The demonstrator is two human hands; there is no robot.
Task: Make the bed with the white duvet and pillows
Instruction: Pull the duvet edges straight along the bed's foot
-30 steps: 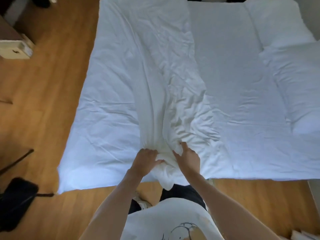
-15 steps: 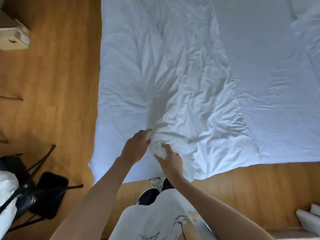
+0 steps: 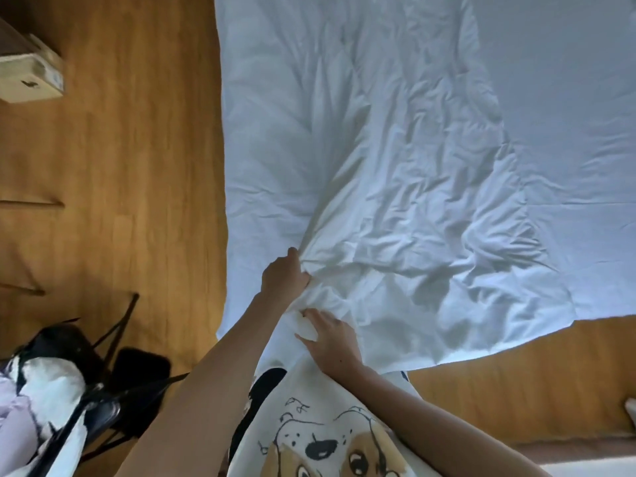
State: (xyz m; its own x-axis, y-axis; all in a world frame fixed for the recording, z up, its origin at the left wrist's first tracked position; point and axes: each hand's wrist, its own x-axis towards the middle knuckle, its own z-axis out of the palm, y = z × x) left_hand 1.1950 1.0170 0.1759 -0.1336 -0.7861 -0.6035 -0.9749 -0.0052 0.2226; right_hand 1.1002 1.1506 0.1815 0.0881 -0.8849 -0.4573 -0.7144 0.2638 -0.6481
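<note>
One head cam, looks steeply down, close over hands (image 3: 309, 304), bed (image 3: 430, 149) edge ahead

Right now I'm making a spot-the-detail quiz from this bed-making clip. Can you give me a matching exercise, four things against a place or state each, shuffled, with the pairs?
Things:
1. white duvet
2. left hand
3. black folding chair
4. pale wooden box

Places or states:
A. on the floor, top left of the view
B. wrinkled, bunched toward the near edge
C. lower left, with clothes piled on it
D. gripping a gathered fold of fabric

Pairs: 1-B, 2-D, 3-C, 4-A
</note>
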